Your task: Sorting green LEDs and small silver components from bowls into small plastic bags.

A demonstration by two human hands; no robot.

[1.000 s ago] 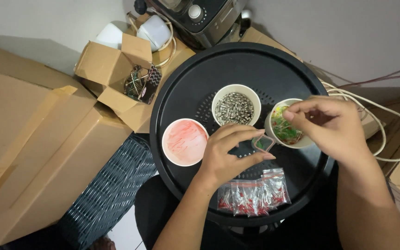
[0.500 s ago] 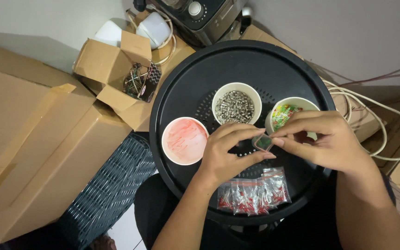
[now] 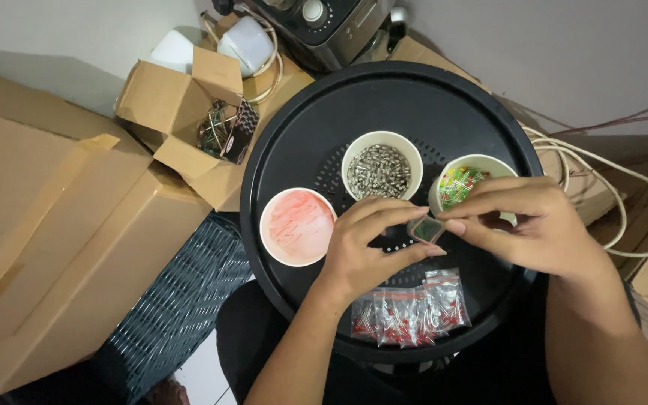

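Work surface is a round black tray (image 3: 414,97) with a perforated centre, set among cardboard boxes; a large closed carton (image 3: 46,225) lies to the left, a smaller open box (image 3: 181,112) holding mixed small parts sits at the tray's upper left edge. A dark appliance (image 3: 324,22) stands beyond the tray against a pale wall, and pale cables (image 3: 601,180) loop off to the right. A dark woven basket (image 3: 174,300) shows below the cartons. On the tray stand three white cups: one (image 3: 298,226) with reddish contents at left, one (image 3: 382,166) filled with small grey metal pieces at centre, one (image 3: 465,184) with green and yellow pieces at right, partly covered by the right hand. Filled clear packets with red pieces (image 3: 410,309) lie at the tray's near edge. The left hand (image 3: 369,247) and right hand (image 3: 534,225) meet over the tray centre, fingertips of both closed on a small clear bag (image 3: 425,229), held just above the tray between the grey cup and the packets
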